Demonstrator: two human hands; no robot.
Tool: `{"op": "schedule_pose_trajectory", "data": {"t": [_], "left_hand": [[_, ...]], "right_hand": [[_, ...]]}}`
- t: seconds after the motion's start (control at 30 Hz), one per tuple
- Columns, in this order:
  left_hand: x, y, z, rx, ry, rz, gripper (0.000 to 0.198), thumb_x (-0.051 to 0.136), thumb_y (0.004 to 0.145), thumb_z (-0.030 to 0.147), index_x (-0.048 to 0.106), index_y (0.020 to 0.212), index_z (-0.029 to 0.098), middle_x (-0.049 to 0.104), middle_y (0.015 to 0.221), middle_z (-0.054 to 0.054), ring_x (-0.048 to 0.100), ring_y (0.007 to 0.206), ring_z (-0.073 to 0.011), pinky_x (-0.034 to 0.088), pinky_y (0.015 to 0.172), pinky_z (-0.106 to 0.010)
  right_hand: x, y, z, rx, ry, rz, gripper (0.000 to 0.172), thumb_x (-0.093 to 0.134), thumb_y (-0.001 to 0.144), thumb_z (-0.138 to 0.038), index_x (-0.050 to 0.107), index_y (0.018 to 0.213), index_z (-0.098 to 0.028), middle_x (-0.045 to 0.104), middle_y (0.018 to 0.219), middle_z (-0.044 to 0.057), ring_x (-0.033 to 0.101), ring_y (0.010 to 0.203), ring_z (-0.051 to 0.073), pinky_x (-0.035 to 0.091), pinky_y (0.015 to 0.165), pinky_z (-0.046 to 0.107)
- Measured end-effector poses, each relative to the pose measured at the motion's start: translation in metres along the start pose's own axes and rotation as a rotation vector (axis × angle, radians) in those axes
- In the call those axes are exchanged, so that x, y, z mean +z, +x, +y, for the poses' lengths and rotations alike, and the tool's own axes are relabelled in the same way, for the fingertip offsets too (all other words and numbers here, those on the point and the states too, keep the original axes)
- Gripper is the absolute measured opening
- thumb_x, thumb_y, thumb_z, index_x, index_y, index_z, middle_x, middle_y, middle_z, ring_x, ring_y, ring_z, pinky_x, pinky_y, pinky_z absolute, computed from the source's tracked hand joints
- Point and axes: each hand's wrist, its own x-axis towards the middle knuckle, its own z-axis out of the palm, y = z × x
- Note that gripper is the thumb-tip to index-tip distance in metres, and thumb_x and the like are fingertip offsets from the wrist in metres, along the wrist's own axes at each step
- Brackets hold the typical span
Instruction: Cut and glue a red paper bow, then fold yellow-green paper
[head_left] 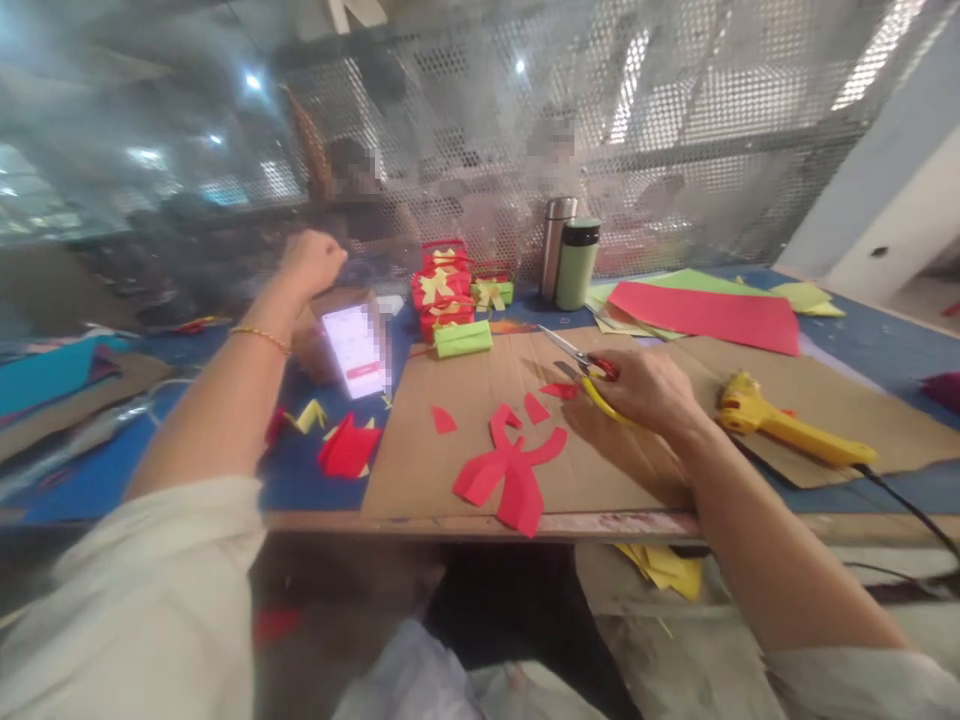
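My right hand (651, 388) grips a pair of scissors (568, 350) with red and yellow handle parts, its blades apart and pointing to the upper left over the cardboard (420, 470). Just below the blades lie small red scraps (537, 407). A red paper bow shape (504, 478) with loops and two tails rests near the board's front edge. My left hand (313, 262) is raised in a closed shape above a lit phone (354, 350), which leans on a brown box. Whatever its fingers may hold is hidden.
Red gift boxes with yellow bows (444, 290) stand stacked at the back, beside a green folded piece (463, 339). Two flasks (577, 265) stand behind. Red paper sheets (705, 312) lie at right, near a yellow glue gun (787, 425) with a cord. A folded red scrap (349, 447) sits left.
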Motion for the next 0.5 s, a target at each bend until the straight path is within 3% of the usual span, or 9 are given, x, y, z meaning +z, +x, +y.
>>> {"op": "schedule_pose_trajectory", "data": {"t": [0.07, 0.1, 0.17, 0.23, 0.3, 0.33, 0.5], "left_hand": [[-0.002, -0.022, 0.042, 0.13, -0.072, 0.038, 0.03, 0.051, 0.097, 0.028, 0.075, 0.107, 0.012, 0.077, 0.107, -0.009, 0.061, 0.103, -0.0217, 0.042, 0.098, -0.034], [-0.001, -0.037, 0.063, 0.241, -0.13, -0.025, 0.031, 0.051, 0.097, 0.031, 0.075, 0.111, 0.017, 0.076, 0.113, -0.007, 0.062, 0.105, -0.0211, 0.042, 0.099, -0.032], [0.004, -0.074, 0.098, 0.475, -0.16, -0.292, 0.027, 0.055, 0.094, 0.033, 0.076, 0.108, 0.023, 0.076, 0.11, -0.003, 0.065, 0.103, -0.0203, 0.044, 0.095, -0.031], [0.014, -0.112, 0.117, 0.641, -0.099, -0.57, 0.022, 0.059, 0.09, 0.028, 0.074, 0.105, 0.022, 0.074, 0.108, -0.005, 0.066, 0.1, -0.0211, 0.045, 0.091, -0.031], [0.026, -0.141, 0.119, 0.628, 0.004, -0.743, 0.015, 0.064, 0.089, 0.03, 0.071, 0.097, 0.02, 0.071, 0.104, -0.007, 0.065, 0.095, -0.0226, 0.046, 0.086, -0.032], [0.032, -0.152, 0.116, 0.569, 0.041, -0.768, 0.014, 0.066, 0.088, 0.031, 0.068, 0.095, 0.019, 0.069, 0.102, -0.008, 0.065, 0.094, -0.0237, 0.046, 0.085, -0.033], [0.061, -0.181, 0.09, 0.354, -0.054, -0.688, 0.01, 0.055, 0.093, 0.024, 0.059, 0.102, 0.02, 0.064, 0.112, -0.013, 0.065, 0.099, -0.0266, 0.048, 0.087, -0.037]], "right_hand": [[0.0, -0.003, -0.002, -0.013, 0.014, 0.028, 0.04, 0.059, 0.087, -0.049, 0.079, 0.118, -0.032, 0.079, 0.091, 0.007, 0.07, 0.083, 0.027, 0.033, 0.06, 0.03], [0.001, -0.004, -0.002, -0.021, 0.017, 0.043, 0.04, 0.059, 0.088, -0.048, 0.079, 0.118, -0.033, 0.079, 0.09, 0.007, 0.07, 0.083, 0.027, 0.033, 0.061, 0.03], [0.001, -0.008, -0.003, -0.041, 0.021, 0.06, 0.039, 0.059, 0.088, -0.047, 0.079, 0.118, -0.033, 0.078, 0.086, 0.006, 0.07, 0.082, 0.026, 0.033, 0.061, 0.03], [0.0, -0.011, -0.003, -0.066, 0.026, 0.069, 0.037, 0.059, 0.088, -0.044, 0.079, 0.117, -0.032, 0.077, 0.084, 0.005, 0.07, 0.08, 0.026, 0.033, 0.061, 0.03], [-0.002, -0.015, -0.002, -0.084, 0.043, 0.064, 0.036, 0.06, 0.087, -0.042, 0.079, 0.116, -0.032, 0.077, 0.084, 0.005, 0.069, 0.078, 0.025, 0.033, 0.06, 0.03], [-0.003, -0.016, -0.002, -0.09, 0.054, 0.059, 0.035, 0.061, 0.087, -0.042, 0.079, 0.115, -0.032, 0.077, 0.085, 0.005, 0.069, 0.077, 0.025, 0.033, 0.06, 0.03], [-0.01, -0.023, -0.005, -0.096, 0.1, 0.053, 0.038, 0.06, 0.087, -0.043, 0.079, 0.119, -0.033, 0.079, 0.087, 0.006, 0.071, 0.08, 0.026, 0.037, 0.061, 0.03]]}}
